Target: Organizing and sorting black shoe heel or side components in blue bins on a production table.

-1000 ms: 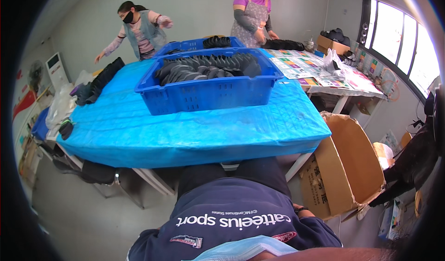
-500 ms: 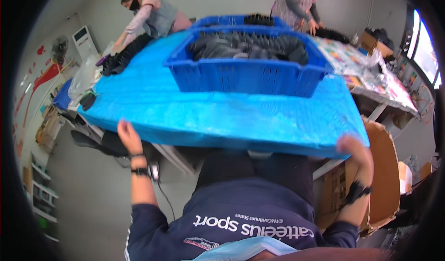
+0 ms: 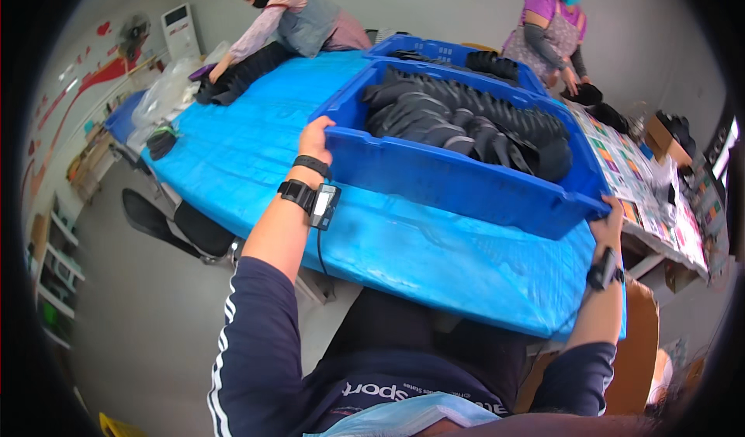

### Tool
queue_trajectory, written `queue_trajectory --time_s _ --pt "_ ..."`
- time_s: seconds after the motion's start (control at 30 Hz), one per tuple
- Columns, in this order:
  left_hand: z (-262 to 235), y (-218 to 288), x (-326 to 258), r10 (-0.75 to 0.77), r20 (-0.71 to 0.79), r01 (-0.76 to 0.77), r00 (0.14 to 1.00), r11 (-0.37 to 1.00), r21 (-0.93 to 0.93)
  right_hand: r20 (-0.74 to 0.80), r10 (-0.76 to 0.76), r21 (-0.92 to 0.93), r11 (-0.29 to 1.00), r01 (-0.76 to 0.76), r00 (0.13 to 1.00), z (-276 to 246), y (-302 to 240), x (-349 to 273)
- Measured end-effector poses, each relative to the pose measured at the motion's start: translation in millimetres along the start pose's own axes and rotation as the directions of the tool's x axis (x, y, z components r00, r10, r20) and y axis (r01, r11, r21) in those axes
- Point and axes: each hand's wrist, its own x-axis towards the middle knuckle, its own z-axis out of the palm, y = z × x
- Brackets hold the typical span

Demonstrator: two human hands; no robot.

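A blue plastic crate [image 3: 450, 169] rests on the blue-covered table [image 3: 388, 243] in front of me. Packed in it are rows of black, curved, cloth-like pieces [image 3: 466, 123], nested one against another; I cannot make out their exact kind. My left hand [image 3: 316, 140] is closed on the crate's near left corner at the rim. At the near right corner, my right hand [image 3: 609, 221] grips the rim, its fingers partly hidden. Both wrists wear black straps with small devices.
Behind stands a second blue crate [image 3: 450, 51] with more black pieces. A co-worker at far left handles a black row [image 3: 248, 72]; another stands at the patterned table [image 3: 621, 173] on the right. A black chair [image 3: 194, 223] and a cardboard box [image 3: 640, 344] flank me.
Both my hands have reached forward from the table's near edge and taken hold of the crate's corners. The crate now sits slightly skewed in view, and the camera view has shifted.
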Motion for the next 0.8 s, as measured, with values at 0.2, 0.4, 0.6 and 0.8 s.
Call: queue_trajectory --time_s 0.2,0.4,0.6,0.8 --pt "-0.8 35.5 -30.5 -0.016 0.041 0.017 0.999 1.000 -0.021 0.001 -0.007 0.012 1.000 0.007 1.000 15.1 -2.4 -32.4" --pt "-97.5 120.8 6.7 0.082 -0.078 -0.078 0.994 0.995 0.055 0.145 0.165 0.134 0.974 -0.184 0.976 113.3 57.9 -89.0" --pt "-285.0 247.2 67.6 0.363 -0.277 -0.282 0.889 0.914 0.292 0.406 0.277 0.102 0.933 -0.344 0.871 246.1 183.4 -142.1" --pt "-295.7 253.9 28.6 0.515 -0.500 -0.385 0.696 0.856 0.345 0.538 0.619 -0.381 0.784 -0.490 0.572 362.1 290.2 -181.6"
